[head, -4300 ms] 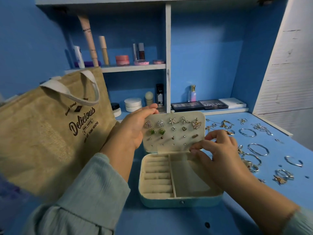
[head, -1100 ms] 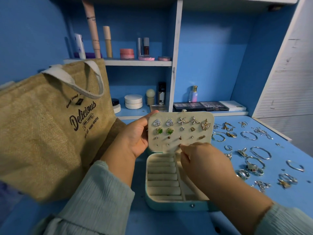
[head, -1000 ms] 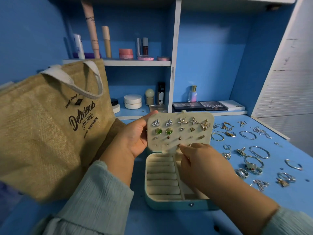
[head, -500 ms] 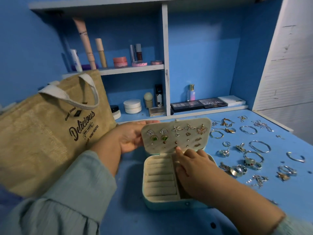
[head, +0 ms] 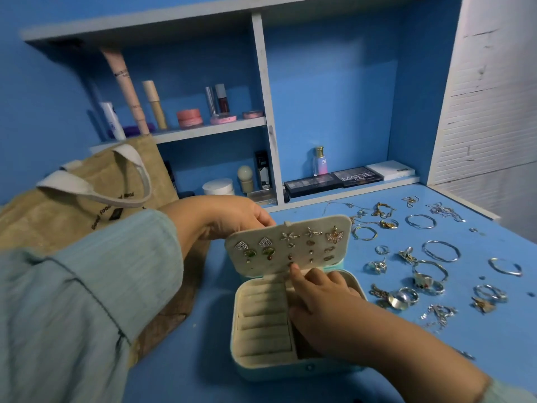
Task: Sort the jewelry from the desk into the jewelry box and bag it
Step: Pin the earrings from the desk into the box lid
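A small jewelry box [head: 263,330] sits open on the blue desk [head: 494,338], its lid [head: 287,245] studded with earrings and held at the top left edge by the left hand [head: 220,219]. The right hand [head: 322,301] reaches into the box, one fingertip touching the lid's lower edge. Rings and bracelets [head: 430,274] lie scattered to the right, and a burlap bag [head: 58,216] stands to the left below shelves of cosmetics [head: 189,117].
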The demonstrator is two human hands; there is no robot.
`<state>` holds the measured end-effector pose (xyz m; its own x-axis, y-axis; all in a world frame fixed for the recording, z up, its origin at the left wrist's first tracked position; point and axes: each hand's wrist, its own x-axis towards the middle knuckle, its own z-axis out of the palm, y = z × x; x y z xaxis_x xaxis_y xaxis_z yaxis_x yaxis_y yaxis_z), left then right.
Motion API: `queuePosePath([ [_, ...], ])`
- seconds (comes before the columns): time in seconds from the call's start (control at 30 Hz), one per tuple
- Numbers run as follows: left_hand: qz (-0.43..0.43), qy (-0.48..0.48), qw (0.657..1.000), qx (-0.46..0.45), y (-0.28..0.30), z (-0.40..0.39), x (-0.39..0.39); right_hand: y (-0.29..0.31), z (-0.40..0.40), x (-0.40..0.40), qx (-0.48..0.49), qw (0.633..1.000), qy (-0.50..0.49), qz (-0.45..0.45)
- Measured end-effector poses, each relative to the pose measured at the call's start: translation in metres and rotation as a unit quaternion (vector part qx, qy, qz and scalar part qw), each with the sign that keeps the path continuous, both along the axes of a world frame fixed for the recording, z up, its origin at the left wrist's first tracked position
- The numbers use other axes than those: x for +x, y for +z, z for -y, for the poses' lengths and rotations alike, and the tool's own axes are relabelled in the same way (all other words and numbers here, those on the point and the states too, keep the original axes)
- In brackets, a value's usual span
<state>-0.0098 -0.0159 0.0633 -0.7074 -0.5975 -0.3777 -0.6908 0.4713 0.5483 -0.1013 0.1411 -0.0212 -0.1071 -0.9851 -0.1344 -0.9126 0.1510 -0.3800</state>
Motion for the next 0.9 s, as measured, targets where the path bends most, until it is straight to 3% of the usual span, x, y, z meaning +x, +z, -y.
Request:
queuePosePath([
  [0.37,0.068,-0.070,0.994,-0.039,-0.006,0.002,-0.016,0.004,-0.001,-0.003,0.026,0.999,0.022,-0.023],
  [0.57,0.046,-0.085,0.995,0.007,-0.014,-0.001,-0.015,0.008,-0.004,0.000,0.042,0.998,0.028,-0.032],
  [0.9,0.054,-0.105,0.993,-0.015,-0.021,-0.009,-0.013,0.001,-0.008,0.002,0.020,0.999,0.032,-0.024],
])
